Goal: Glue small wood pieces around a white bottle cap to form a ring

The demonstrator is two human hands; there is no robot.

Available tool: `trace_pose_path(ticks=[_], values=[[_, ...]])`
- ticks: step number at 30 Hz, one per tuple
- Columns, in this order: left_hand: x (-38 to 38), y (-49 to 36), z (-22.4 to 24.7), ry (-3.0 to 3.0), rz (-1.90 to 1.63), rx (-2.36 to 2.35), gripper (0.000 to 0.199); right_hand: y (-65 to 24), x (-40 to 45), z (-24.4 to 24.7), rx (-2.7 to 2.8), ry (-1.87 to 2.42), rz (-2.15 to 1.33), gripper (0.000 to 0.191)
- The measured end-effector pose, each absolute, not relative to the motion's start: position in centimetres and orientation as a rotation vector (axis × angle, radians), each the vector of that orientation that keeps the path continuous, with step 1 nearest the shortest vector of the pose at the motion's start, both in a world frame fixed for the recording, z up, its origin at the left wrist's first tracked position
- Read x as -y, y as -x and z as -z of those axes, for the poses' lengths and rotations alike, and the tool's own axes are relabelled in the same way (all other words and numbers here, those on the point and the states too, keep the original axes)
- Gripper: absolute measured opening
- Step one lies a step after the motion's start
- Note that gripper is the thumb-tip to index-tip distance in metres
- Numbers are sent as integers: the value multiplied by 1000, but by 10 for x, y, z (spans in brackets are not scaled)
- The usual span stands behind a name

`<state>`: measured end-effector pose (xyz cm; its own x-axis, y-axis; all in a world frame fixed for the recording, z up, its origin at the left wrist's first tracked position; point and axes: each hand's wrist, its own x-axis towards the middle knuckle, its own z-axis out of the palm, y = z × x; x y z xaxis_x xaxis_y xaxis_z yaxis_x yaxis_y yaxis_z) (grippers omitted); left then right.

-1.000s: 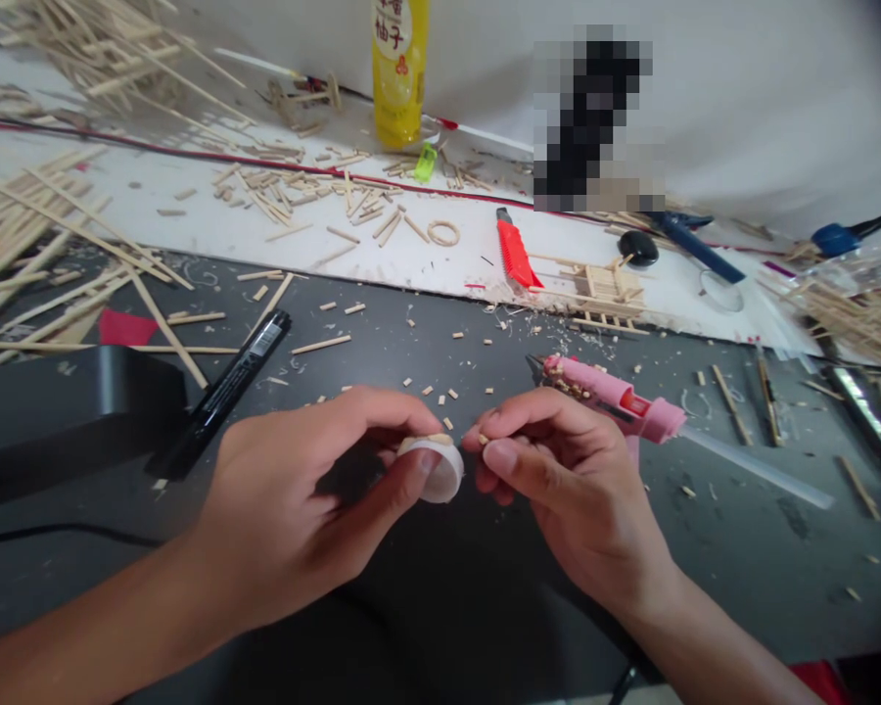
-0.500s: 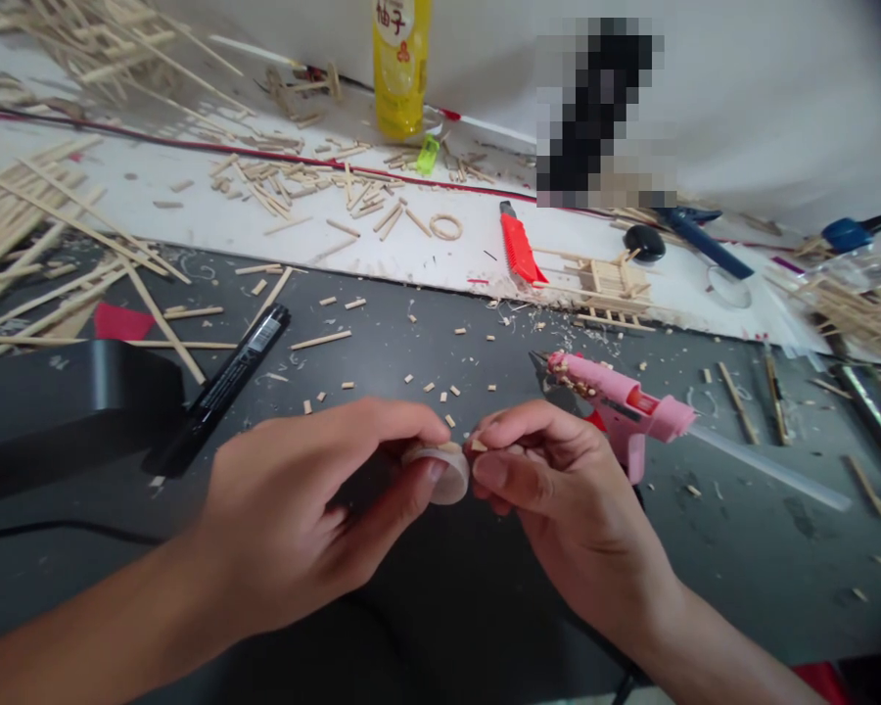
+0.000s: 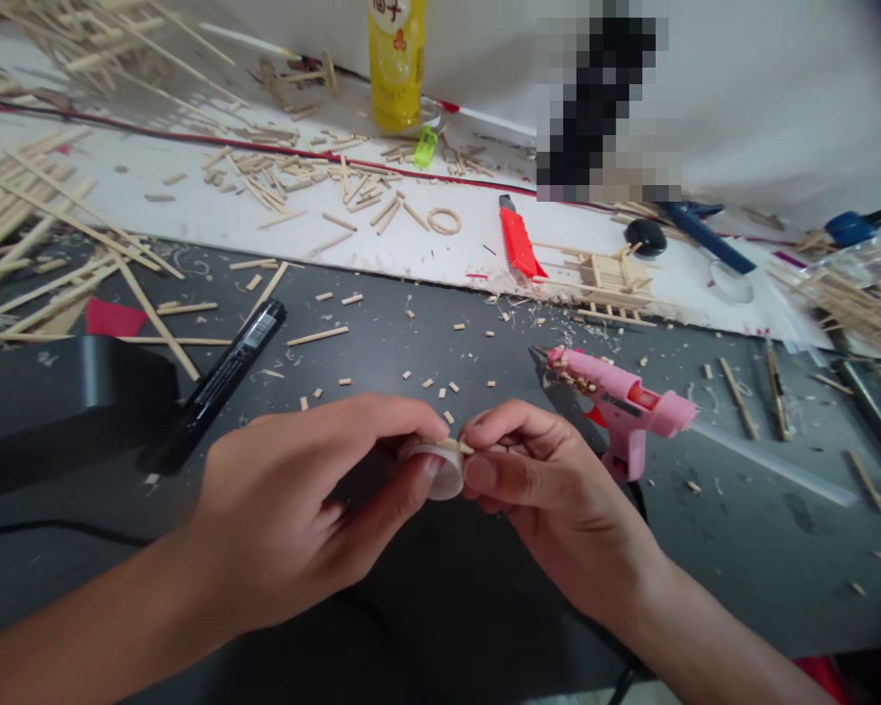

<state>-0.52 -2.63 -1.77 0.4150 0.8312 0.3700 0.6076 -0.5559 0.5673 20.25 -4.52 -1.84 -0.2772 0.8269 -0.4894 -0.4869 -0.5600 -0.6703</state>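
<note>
Between thumb and fingers, my left hand (image 3: 315, 490) pinches a small round, whitish, translucent piece like a cap or cup (image 3: 446, 477), with a pale wooden strip along its upper rim. My right hand (image 3: 543, 480) is closed in a pinch on a tiny wood piece (image 3: 467, 448), held against the right side of that rim. The fingertips hide most of the wood piece. Just beyond my hands, several short cut wood bits (image 3: 427, 383) lie on the dark table. To the right of my right hand rests a pink hot glue gun (image 3: 624, 401) with a clear glue stick in its back.
A black marker (image 3: 220, 382) and a black box-like object (image 3: 73, 401) are on the left, near piled wooden sticks (image 3: 36, 225). Along the white board (image 3: 212, 230) lie a red utility knife (image 3: 520, 240), a wooden ring (image 3: 444, 221) and a small stick model (image 3: 613, 279). A yellow bottle (image 3: 396, 73) stands behind.
My right hand has moved slightly left, bringing the tiny wood piece from a small gap away up to the cup's rim. My left hand keeps its pinch. The view has shifted a little.
</note>
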Motion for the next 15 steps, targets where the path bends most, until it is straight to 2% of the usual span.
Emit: trace_pose_path(ticks=[8, 15], values=[[26, 6, 18, -2352, -954, -1212, 10, -206, 39, 22, 498, 983, -2049, 18], [24, 5, 19, -2348, -999, -1208, 8, -207, 41, 24, 687, 1011, -1905, 3]])
